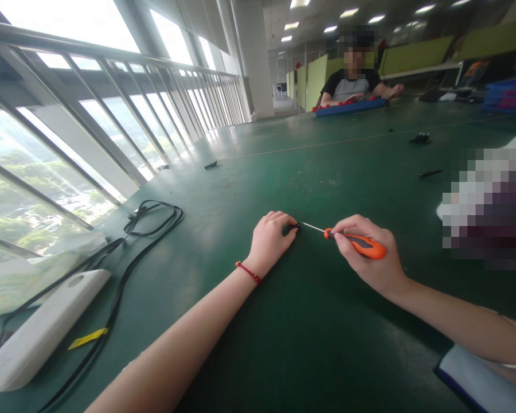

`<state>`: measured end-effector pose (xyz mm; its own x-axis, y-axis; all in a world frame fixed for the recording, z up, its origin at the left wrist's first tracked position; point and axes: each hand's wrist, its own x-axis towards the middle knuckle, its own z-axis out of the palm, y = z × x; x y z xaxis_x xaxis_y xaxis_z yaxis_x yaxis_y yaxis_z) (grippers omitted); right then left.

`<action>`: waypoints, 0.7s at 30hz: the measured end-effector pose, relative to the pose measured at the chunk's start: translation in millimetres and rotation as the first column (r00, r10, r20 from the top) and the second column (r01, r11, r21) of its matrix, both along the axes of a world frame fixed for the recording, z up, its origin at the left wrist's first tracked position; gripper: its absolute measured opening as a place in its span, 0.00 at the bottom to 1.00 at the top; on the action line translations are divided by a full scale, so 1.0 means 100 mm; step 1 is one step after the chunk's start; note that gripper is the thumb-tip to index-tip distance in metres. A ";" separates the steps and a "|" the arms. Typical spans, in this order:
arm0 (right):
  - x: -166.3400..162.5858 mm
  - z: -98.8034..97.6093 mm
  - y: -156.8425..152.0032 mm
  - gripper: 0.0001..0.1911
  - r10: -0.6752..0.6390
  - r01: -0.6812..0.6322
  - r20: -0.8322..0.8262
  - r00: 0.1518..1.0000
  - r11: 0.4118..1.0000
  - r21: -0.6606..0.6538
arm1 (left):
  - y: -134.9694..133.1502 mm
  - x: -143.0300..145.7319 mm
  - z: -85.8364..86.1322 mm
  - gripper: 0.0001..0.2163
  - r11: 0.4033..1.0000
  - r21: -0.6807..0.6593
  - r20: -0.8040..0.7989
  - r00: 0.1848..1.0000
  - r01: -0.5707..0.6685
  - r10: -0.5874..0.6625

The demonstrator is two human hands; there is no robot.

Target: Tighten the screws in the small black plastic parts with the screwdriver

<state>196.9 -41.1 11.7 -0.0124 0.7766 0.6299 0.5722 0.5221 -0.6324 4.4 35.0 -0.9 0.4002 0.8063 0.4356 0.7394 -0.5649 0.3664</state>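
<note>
My left hand (270, 241) rests on the green table (309, 321), fingers curled round a small black part (289, 229) that pokes out past the fingertips. My right hand (372, 258) grips an orange-handled screwdriver (361, 245). Its thin metal shaft (313, 228) points left, and the tip meets the black part. A red string bracelet (248, 273) circles my left wrist.
A white power strip (38, 330) with a black cable (150, 221) lies at the left, beside a glass railing (112, 115). Small black pieces (420, 138) dot the far table. Another person sits at the far end behind a blue tray (350, 106). A blurred patch fills the right edge.
</note>
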 end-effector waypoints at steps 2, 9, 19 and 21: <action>0.01 -0.02 0.02 0.02 -0.004 0.002 -0.036 0.999 0.999 -0.041 | 0.01 0.00 0.00 0.03 0.999 -0.017 0.007 1.000 -0.030 0.030; 0.04 -0.11 0.14 0.08 0.037 -0.019 0.058 0.998 0.961 -0.276 | -0.01 0.01 0.00 0.04 0.995 -0.033 0.012 0.996 -0.093 0.094; 0.04 -0.14 0.14 0.10 0.136 -0.074 0.178 0.975 0.944 -0.320 | 0.01 -0.01 -0.01 0.05 0.995 -0.017 0.009 0.995 -0.098 0.098; 0.04 -0.14 0.15 0.10 0.141 -0.073 0.181 0.973 0.939 -0.337 | 0.00 -0.01 -0.01 0.05 0.995 -0.018 0.012 0.995 -0.096 0.096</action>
